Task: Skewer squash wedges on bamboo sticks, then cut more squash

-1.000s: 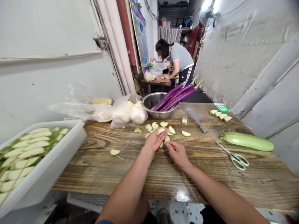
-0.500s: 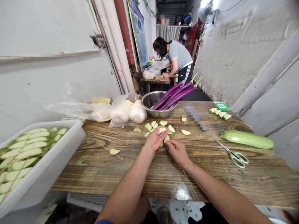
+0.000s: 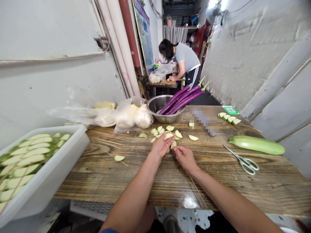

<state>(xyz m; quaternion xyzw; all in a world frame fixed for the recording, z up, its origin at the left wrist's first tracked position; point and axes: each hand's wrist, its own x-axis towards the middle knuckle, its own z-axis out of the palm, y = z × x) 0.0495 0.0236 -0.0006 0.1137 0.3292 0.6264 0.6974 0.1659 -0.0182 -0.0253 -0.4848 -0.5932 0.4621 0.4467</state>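
My left hand (image 3: 160, 144) is turned palm up, with a half-round zucchini slice (image 3: 168, 136) held at its fingers. Close beside it, my right hand (image 3: 184, 157) is closed in a pinch. A thin bamboo skewer (image 3: 197, 188) runs from beneath that hand toward the table's front edge; its upper part is hidden by the hand. Behind the fingers lie several loose zucchini slices (image 3: 178, 134), pale with green rims. One more slice (image 3: 119, 158) rests to the left, near loose skewers (image 3: 109, 139).
At left stands a white bin (image 3: 73, 142) of skewered slices. Bagged pale food (image 3: 133, 115) and a steel bowl (image 3: 155, 116) with purple eggplants (image 3: 181, 100) line the back. Scissors (image 3: 245, 161), a whole zucchini (image 3: 257, 144) and a blurred knife (image 3: 202, 121) lie right. A person (image 3: 186, 55) works beyond.
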